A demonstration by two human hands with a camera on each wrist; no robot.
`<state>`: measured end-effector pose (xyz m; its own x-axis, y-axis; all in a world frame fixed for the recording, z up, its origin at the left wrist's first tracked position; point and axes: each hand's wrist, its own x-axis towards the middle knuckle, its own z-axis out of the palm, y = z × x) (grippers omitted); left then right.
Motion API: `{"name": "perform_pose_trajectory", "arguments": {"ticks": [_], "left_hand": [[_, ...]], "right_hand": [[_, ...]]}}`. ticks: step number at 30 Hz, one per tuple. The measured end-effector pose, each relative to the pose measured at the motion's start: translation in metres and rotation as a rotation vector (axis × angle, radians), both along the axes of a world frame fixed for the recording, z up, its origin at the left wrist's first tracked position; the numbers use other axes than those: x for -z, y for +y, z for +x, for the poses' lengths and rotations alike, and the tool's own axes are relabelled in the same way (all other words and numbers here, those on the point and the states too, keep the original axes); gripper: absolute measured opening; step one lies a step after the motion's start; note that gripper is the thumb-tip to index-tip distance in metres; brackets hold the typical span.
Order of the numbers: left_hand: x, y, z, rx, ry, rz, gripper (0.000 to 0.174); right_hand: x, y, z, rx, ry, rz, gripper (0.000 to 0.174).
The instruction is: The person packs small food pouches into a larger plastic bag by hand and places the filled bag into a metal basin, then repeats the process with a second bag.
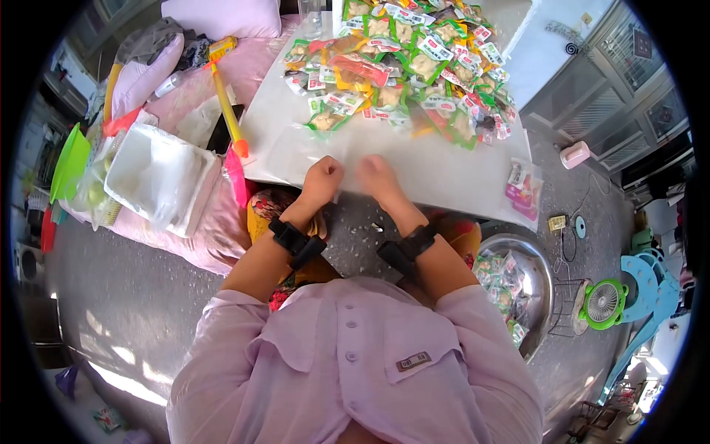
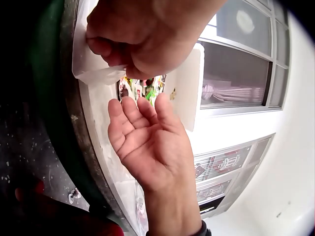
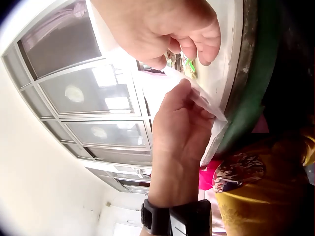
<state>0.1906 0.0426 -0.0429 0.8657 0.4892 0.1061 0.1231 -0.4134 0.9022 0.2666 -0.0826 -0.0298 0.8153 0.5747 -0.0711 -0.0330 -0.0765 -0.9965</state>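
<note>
In the head view my left hand point(image 1: 323, 180) is at the table's front edge, its fingers curled. It grips a thin translucent plastic sheet or bag point(image 3: 201, 96), whose edge also shows below the fingers in the left wrist view. Close beside it is my right hand point(image 1: 376, 176), blurred in the head view. In the left wrist view the right palm point(image 2: 153, 147) faces up with loosely bent fingers and nothing in them. Beyond both hands lies a large heap of small sealed food packets point(image 1: 414, 63) with green, orange and white printing.
The white table point(image 1: 458, 174) has a pink-and-white packet point(image 1: 523, 191) at its right corner. A metal basin point(image 1: 543, 288) of packets stands on the floor at right. On the pink-covered bed at left are a white foam box point(image 1: 122, 174) and a yellow stick-like object point(image 1: 226, 103).
</note>
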Motion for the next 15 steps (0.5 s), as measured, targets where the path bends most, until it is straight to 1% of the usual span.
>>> {"name": "perform_pose_trajectory", "arguments": {"ticks": [1, 2, 4, 7, 9, 10, 12, 15], "left_hand": [[0.001, -0.001, 0.002, 0.01, 0.006, 0.003, 0.014], [0.002, -0.002, 0.004, 0.019, 0.013, 0.006, 0.014], [0.002, -0.005, 0.005, 0.024, -0.024, -0.089, 0.012], [-0.004, -0.007, 0.004, -0.003, -0.021, -0.243, 0.012], [-0.009, -0.007, 0.003, -0.036, -0.034, -0.349, 0.012], [-0.004, -0.004, 0.004, -0.061, -0.049, -0.302, 0.011], [0.01, 0.002, 0.007, -0.109, -0.079, -0.208, 0.01], [-0.014, -0.011, 0.0, -0.106, -0.049, 0.271, 0.01]], "right_hand": [[0.001, 0.009, 0.003, -0.008, 0.038, -0.018, 0.025], [0.004, 0.016, 0.006, -0.035, -0.019, -0.061, 0.025], [0.006, 0.026, 0.01, -0.09, -0.132, -0.151, 0.025], [0.002, 0.029, 0.009, -0.074, -0.101, -0.128, 0.023], [0.016, 0.03, 0.02, -0.118, 0.019, -0.047, 0.021], [0.018, 0.029, 0.023, -0.141, 0.08, -0.007, 0.02], [0.021, 0.025, 0.029, -0.091, 0.044, -0.089, 0.019], [0.007, 0.016, 0.04, -0.036, 0.042, -0.179, 0.017]]}}
